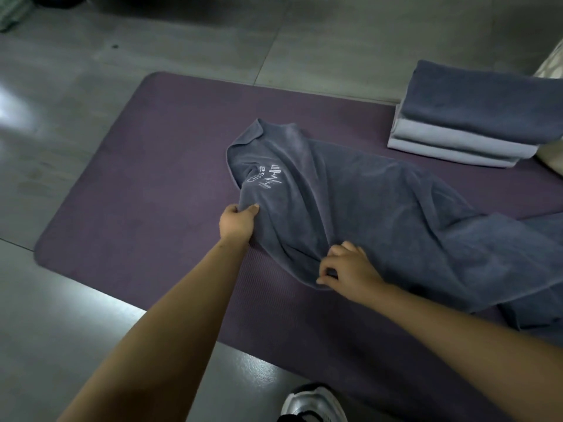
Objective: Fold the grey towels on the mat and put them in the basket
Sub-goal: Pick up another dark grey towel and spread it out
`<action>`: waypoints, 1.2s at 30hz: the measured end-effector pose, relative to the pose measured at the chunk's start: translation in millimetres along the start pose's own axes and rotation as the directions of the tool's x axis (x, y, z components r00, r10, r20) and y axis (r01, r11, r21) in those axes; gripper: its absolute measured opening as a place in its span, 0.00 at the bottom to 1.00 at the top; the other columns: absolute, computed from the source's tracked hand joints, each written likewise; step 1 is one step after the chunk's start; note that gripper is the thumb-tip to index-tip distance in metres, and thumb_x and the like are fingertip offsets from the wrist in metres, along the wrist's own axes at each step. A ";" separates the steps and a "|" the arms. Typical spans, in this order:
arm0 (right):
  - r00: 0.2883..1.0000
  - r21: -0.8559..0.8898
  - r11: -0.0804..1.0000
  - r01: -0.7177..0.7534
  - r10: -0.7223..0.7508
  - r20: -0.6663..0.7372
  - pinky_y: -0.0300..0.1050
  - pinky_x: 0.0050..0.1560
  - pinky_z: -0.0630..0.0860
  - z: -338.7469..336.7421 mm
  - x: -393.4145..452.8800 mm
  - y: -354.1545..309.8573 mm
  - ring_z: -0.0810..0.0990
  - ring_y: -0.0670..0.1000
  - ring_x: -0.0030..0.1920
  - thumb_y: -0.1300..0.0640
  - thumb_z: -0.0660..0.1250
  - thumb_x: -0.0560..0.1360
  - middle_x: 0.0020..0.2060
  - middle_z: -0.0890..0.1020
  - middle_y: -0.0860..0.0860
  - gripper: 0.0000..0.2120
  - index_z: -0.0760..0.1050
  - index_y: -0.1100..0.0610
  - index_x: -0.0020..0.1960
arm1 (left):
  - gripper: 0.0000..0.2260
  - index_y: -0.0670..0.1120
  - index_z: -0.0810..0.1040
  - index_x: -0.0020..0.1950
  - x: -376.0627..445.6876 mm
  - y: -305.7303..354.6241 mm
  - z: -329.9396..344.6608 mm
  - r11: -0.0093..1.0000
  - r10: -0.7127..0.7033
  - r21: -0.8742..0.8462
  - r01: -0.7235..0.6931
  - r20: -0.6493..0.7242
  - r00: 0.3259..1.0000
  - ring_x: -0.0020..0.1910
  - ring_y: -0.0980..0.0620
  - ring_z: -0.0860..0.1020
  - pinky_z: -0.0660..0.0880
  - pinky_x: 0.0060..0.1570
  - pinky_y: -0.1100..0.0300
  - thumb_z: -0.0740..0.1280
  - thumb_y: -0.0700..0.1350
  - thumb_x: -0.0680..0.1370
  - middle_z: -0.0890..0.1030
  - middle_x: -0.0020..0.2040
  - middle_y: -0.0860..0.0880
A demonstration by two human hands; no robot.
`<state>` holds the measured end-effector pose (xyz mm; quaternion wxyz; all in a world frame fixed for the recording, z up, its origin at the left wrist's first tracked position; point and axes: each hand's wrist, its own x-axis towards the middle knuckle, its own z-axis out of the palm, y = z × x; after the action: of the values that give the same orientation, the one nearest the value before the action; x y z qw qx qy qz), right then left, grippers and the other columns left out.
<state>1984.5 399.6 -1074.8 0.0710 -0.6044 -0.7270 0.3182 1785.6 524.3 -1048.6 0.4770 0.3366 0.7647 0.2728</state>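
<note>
One loose grey towel [380, 214] rumpled on purple mat [146, 184], left hand [239, 222] gripping its near-left edge, right hand [350, 268] pinching its near hem; three folded towels [475, 117] stacked at mat's far right.

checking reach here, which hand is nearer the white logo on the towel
Left. The left hand grips the towel edge just below the white logo. The right hand pinches the near edge, farther right and nearer the person.
</note>
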 end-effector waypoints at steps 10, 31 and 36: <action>0.926 0.444 0.873 -0.202 0.319 -0.205 0.32 0.46 0.69 -22.6 -7.1 14.0 0.75 0.46 0.46 0.56 0.63 0.77 0.46 0.76 0.49 0.06 0.76 0.58 0.47 | 0.09 0.48 0.77 0.46 -43.8 -1.1 43.6 0.866 0.322 0.243 -0.438 0.400 0.858 0.67 0.55 0.63 0.64 0.61 0.61 0.66 0.53 0.77 0.57 0.70 0.50; 0.988 0.031 0.993 -0.110 0.113 -0.105 0.46 0.68 0.56 6.0 2.4 -12.0 0.60 0.49 0.68 0.45 0.57 0.79 0.68 0.65 0.45 0.20 0.66 0.47 0.70 | 0.12 0.39 0.66 0.62 -22.6 -69.8 -96.4 0.982 -0.152 0.022 0.188 -0.504 0.850 0.57 0.39 0.74 0.70 0.54 0.49 0.56 0.43 0.82 0.74 0.61 0.37; 0.996 -0.067 0.994 0.087 -0.088 -0.012 0.41 0.55 0.58 16.1 2.6 -18.7 0.66 0.46 0.53 0.33 0.58 0.72 0.50 0.70 0.44 0.24 0.74 0.45 0.60 | 0.26 0.38 0.63 0.69 -1.2 -79.7 -108.9 0.944 -0.329 -0.149 0.293 -0.421 0.845 0.64 0.36 0.72 0.70 0.63 0.45 0.64 0.52 0.79 0.72 0.66 0.38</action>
<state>1960.4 394.7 -1077.9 0.0702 -0.5762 -0.7625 0.2857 1666.2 463.2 -1063.6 0.3423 0.1188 0.8855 0.2909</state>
